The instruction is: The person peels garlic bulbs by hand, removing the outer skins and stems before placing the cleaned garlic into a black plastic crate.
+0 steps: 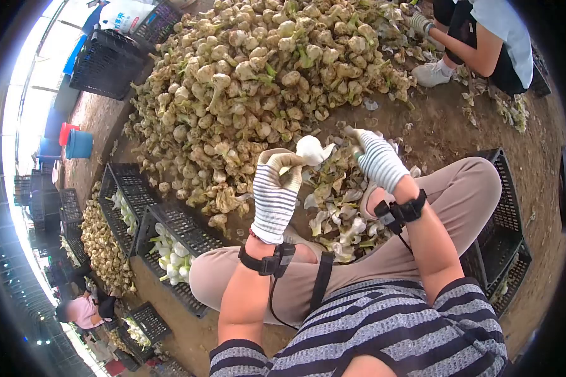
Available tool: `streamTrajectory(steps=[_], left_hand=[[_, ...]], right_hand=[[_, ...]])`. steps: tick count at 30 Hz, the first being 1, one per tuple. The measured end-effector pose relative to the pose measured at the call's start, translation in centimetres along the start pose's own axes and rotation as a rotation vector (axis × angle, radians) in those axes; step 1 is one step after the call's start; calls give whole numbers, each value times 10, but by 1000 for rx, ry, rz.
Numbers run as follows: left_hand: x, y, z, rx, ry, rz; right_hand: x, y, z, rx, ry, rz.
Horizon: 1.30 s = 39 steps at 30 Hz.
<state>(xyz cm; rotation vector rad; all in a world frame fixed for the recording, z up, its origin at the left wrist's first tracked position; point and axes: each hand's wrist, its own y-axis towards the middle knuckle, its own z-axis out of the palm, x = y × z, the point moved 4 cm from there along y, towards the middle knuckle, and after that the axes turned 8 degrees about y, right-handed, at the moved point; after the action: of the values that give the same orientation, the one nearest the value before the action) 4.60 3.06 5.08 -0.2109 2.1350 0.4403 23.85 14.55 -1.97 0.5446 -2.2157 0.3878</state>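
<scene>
Grey-striped white gloves (pixel 275 195), white peeled bulb (pixel 312 149), black crates (pixel 170 235), beige trousers (pixel 459 188)

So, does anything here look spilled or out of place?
Only the loose husks strewn over the dirt floor below the gloved left hand, which holds a white bulb. Nothing looks damaged.

**A:** Gloves first. The left hand (pixel 275 195) at centre frame and the right hand (pixel 378 162) just right of it both wear white knit with thin grey stripes.

**B:** There's a black wristband (pixel 271 261) under each cuff, with a small black unit clipped on and a thin black cable (pixel 271 303) running off it.

**A:** Bottom of the frame shows a short-sleeved shirt (pixel 390 327), dark navy with grey hoops.

**B:** The trousers (pixel 459 188) are beige, and a black strap (pixel 322 279) lies across them at lower centre.
</scene>
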Motion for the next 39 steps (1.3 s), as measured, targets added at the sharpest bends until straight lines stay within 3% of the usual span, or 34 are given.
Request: streamTrajectory(steps=[3, 4, 5, 7, 8, 11, 16, 19, 21, 22, 23, 25, 27, 29, 30, 31, 32, 33, 35, 36, 38, 39], left_hand=[[5, 2, 6, 16, -10, -60], [8, 2, 7, 12, -27, -70], [9, 3, 7, 13, -28, -69], [18, 3, 10, 43, -184, -169], [22, 4, 13, 51, -87, -111], [37, 0, 24, 71, -79, -145], [62, -7, 39, 120, -435, -388], [65, -4, 33, 28, -782, -599], [66, -1, 20, -58, -1112, -564], [60, 3, 13, -95, -1158, -532], [67, 1, 7, -113, -1188, -563], [69, 2, 4, -111, -1145, -543], [81, -1, 11, -170, -1185, -569], [86, -1, 6, -169, -406, -275], [76, 0, 0, -167, 39, -121], [88, -2, 1, -208, -404, -317], [82, 1, -2, -281, -622, -451], [73, 2, -4, -356, -838, -592], [71, 0, -10, -343, -541, -587], [64, 0, -10, -340, -488, -596], [60, -1, -5, -320, -458, -580], [58, 0, -3, -296, -481, -556]], right_hand=[[49, -11, 8, 129, 271, -229], [50, -8, 14, 138, 181, -240], [46, -3, 16, 137, 180, -239], [26, 11, 27, 190, 384, -32], [22, 15, 30, 112, 313, -140], [3, 20, 40, 143, 279, -134], [-15, 23, 55, 121, 283, -102], [-38, 25, 70, 62, 24, -187], [-116, 26, 89, -87, 423, 12], [-174, 31, 113, 83, 85, 80], [-178, 21, 122, 33, 873, 570], [-121, 16, 95, 162, 152, 160], [-73, 18, 84, 104, 159, -84], [-45, 17, 70, 156, 225, -68], [-41, 13, 71, 327, 253, -27], [-37, 9, 71, 496, 276, 13], [-30, 6, 70, 594, 158, 41], [-14, 2, 65, 544, 212, -40], [21, -1, 59, 445, 616, 56], [39, -1, 60, 452, 618, 55], [67, -1, 57, 305, 1006, 61], [68, 2, 62, 302, 1007, 61]])
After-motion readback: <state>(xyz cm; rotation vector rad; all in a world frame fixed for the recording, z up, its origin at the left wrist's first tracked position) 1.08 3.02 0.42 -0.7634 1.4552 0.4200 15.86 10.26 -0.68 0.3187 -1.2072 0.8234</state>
